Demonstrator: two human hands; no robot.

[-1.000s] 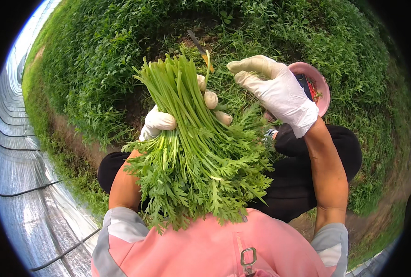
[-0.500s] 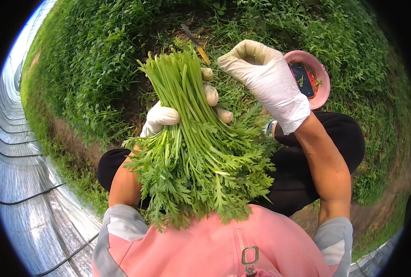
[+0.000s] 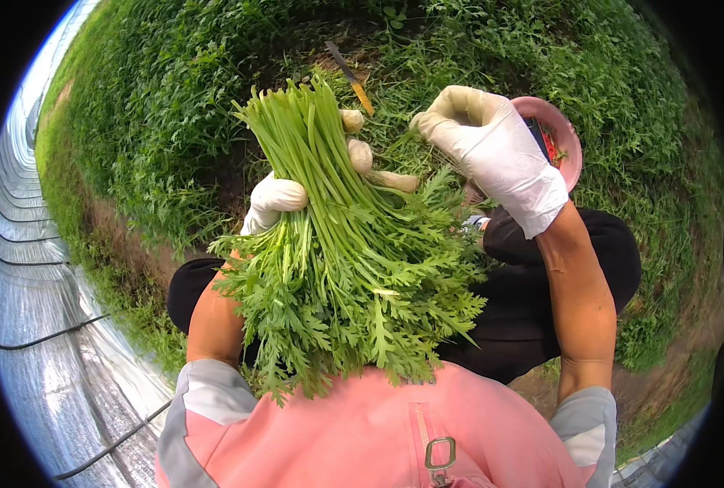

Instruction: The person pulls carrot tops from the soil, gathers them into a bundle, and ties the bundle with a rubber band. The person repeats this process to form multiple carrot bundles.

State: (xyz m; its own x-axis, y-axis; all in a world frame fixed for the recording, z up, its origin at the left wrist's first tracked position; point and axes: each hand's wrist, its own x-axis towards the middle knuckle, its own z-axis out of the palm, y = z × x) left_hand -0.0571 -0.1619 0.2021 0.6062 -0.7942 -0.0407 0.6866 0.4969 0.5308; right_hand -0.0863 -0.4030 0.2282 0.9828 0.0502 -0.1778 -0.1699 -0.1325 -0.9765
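A thick bunch of leafy greens [image 3: 342, 260] lies across my left hand [image 3: 276, 199], cut stem ends pointing away from me and feathery leaves toward my chest. That hand wears a white glove and grips the bunch around the stems; its fingertips show on the far side. My right hand [image 3: 492, 150], also in a white glove, hovers to the right of the stems with fingers curled, apart from the bunch. Whether it pinches a thin stem is unclear.
A knife with a yellow handle [image 3: 352, 79] lies on the soil beyond the stems. A pink bowl [image 3: 561, 134] with small items sits behind my right hand. Dense green plants [image 3: 150, 122] grow all around. A plastic greenhouse wall [image 3: 45, 342] runs along the left.
My right hand has moved down and closer to the stem ends. The bunch in my left hand has tilted slightly, with the stems now pointing more to the upper left.
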